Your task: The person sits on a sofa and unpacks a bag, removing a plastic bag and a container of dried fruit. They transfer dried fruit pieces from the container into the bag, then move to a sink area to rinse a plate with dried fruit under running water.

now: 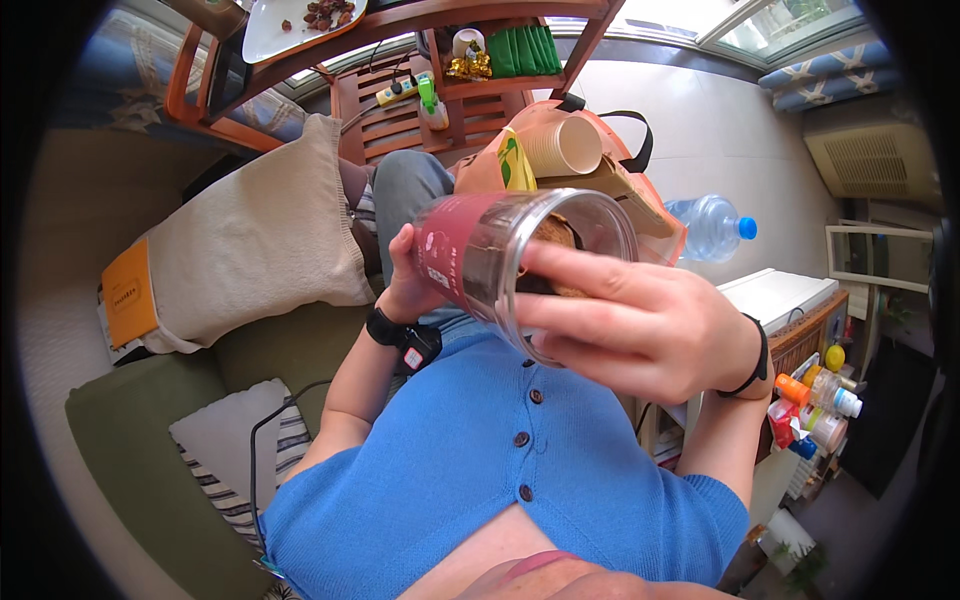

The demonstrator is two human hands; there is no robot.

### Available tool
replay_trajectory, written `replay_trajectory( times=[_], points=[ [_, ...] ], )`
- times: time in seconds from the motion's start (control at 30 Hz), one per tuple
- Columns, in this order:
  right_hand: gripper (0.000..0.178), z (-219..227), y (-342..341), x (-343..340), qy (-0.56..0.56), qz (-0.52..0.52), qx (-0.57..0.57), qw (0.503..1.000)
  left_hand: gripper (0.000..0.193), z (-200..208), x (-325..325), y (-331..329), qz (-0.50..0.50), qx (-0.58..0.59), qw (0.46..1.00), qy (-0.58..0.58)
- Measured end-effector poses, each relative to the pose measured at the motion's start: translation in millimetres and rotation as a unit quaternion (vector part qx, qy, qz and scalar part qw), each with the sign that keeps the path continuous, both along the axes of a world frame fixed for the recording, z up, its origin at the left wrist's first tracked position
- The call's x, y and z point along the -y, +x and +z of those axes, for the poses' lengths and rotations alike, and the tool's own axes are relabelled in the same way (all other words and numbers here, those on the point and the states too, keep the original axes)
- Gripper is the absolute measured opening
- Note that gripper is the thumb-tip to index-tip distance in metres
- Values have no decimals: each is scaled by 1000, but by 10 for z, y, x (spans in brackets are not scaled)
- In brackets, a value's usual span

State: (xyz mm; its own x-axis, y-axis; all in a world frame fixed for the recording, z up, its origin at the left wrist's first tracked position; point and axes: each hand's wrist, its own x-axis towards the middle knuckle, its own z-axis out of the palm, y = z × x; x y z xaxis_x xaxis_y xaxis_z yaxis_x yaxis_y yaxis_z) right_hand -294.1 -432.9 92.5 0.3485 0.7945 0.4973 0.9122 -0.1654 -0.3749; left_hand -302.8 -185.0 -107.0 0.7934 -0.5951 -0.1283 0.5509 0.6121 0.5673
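Observation:
A clear, wide-mouthed jar (487, 215) with a dark red label is held tilted in front of my chest. My left hand (405, 285) is wrapped round its labelled side. Its mouth is turned toward the right, where my right hand (640, 320) reaches in past the rim with fingers stretched. Beside those fingers a rough brown piece (562, 238) shows inside. The fingertips and the right thumb are partly hidden, and I cannot make out anything held by them.
An orange bag (650, 205) with a stack of paper cups (570, 147) stands beyond the jar, near a large water bottle (710, 228). A wooden table (400, 50) with a white tray (262, 40) is at the far left. Several small bottles (825, 395) stand at right.

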Motion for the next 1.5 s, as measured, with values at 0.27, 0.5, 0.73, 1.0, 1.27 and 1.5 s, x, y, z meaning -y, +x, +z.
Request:
replay_trajectory(
  times=[0.27,0.5,0.73,1.0,1.27,1.5],
  points=[
    [35,-59,-85,193,59,-194,-93,975,93,-203,-195,18,55,-28,998,27],
    [21,-338,109,108,113,-192,-95,970,87,-272,-187,-58,93,-32,995,15],
    [30,-552,155,56,15,-240,-10,971,92,-343,-240,-108,96,-54,993,33],
    [28,-730,166,337,96,-196,-51,974,96,-424,-303,-97,115,-75,991,3],
    [46,-1917,-440,282,-128,-423,-269,856,98,-536,-378,-169,140,-76,979,-130],
    [53,-2362,-468,356,-119,-393,-307,859,93,-569,-491,-153,163,-8,985,54]
  ],
)
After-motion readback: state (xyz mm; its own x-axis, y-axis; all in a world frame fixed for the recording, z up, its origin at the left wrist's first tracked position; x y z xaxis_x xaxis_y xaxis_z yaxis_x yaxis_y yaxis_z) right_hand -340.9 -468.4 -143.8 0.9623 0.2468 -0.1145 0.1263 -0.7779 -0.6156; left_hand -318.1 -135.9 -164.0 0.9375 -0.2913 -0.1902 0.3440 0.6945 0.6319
